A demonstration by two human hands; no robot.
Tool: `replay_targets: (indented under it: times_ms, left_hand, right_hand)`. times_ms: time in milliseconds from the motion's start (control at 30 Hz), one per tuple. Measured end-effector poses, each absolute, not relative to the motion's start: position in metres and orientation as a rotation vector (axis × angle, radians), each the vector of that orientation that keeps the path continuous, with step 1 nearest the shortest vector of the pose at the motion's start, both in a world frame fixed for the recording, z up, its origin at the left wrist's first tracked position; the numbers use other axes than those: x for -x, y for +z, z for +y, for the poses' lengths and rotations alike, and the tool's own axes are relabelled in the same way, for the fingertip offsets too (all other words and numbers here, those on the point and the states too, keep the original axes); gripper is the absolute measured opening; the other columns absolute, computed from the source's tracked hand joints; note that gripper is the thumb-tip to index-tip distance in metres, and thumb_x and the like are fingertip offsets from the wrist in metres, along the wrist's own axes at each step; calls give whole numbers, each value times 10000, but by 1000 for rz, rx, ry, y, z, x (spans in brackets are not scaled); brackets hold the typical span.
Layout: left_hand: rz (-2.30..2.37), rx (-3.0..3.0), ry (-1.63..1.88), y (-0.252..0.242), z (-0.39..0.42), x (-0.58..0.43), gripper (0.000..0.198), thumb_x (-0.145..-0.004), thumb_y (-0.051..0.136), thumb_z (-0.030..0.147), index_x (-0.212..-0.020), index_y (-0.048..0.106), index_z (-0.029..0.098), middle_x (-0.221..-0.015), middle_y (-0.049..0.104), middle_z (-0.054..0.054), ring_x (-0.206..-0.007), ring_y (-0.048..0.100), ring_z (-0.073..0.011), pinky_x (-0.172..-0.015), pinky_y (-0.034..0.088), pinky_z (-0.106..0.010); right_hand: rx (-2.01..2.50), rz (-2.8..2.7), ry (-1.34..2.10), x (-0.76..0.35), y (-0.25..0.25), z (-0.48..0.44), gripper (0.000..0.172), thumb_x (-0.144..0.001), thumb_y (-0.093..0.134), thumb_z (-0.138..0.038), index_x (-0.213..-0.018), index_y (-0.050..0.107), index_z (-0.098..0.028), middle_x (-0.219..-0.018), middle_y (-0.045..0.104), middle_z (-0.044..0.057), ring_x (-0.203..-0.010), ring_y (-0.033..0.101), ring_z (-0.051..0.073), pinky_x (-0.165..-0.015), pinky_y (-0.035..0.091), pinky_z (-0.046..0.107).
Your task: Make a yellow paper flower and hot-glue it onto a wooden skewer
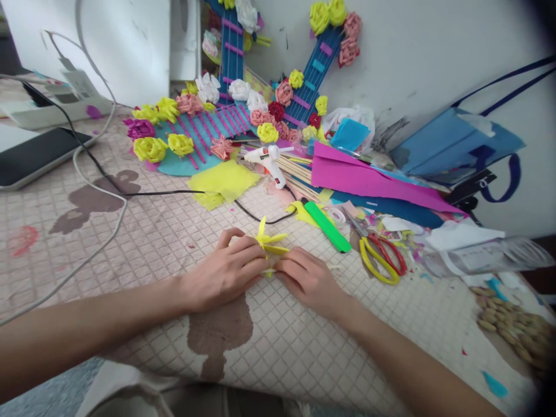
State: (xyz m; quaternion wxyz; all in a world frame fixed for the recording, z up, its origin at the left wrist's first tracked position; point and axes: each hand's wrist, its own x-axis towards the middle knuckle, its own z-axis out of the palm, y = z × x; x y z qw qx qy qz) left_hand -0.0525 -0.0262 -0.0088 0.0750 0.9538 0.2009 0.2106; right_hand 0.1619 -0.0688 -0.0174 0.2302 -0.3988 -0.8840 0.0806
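Observation:
My left hand point(226, 269) and my right hand point(309, 279) meet at the middle of the quilted table cover point(143, 231), fingers pinched together. Between them they hold a small yellow foam flower piece point(270, 243), whose pointed petals stick up above the fingertips. Both hands rest low on the cover. The bottom of the yellow piece is hidden by my fingers.
A white glue gun point(268, 161) with a black cord lies behind, beside yellow foam sheets point(223, 182). A green marker point(326, 226) and yellow-and-red scissors point(380, 255) lie to the right. Pink and blue foam sheets point(360, 176), flower-covered blue craft pieces point(204, 130), a phone point(37, 156) and cables surround.

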Motion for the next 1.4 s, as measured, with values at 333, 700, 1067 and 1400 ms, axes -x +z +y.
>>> replay_targets:
  times_ms: [333, 700, 1067, 1400]
  left_hand:
    - [572, -2915, 652, -13, -27, 50, 144, -924, 447, 158, -867, 577, 185, -922, 651, -9, -909, 533, -174, -918, 276, -426]
    - [702, -2869, 721, -13, -31, 47, 167, -919, 444, 166, -818, 577, 181, -834, 651, -3, -910, 538, -172, -945, 268, -432]
    - [842, -2815, 684, -9, -35, 43, 197, -909, 413, 155, -792, 572, 165, -838, 629, -38, -898, 538, -187, -931, 286, -435]
    - [815, -2833, 656, -11, -32, 45, 159, -899, 440, 166, -800, 564, 180, -838, 625, -32, -914, 518, -189, -923, 282, -428]
  right_hand:
    - [1072, -2457, 100, -161, -22, -70, 174, -921, 441, -192, -892, 610, -163, -857, 594, 67, -839, 525, 181, -761, 491, 325]
    - [1037, -2486, -44, -159, -21, -69, 163, -907, 465, -176, -865, 619, -145, -854, 604, 72, -819, 524, 172, -746, 490, 302]
    - [1055, -2591, -143, -157, -15, -71, 206, -917, 422, -155, -884, 625, -154, -832, 608, 68, -813, 545, 187, -711, 479, 318]
    - [1069, -2585, -163, -153, -20, -69, 199, -906, 429, -136, -841, 615, -160, -825, 615, 73, -812, 548, 196, -708, 475, 326]
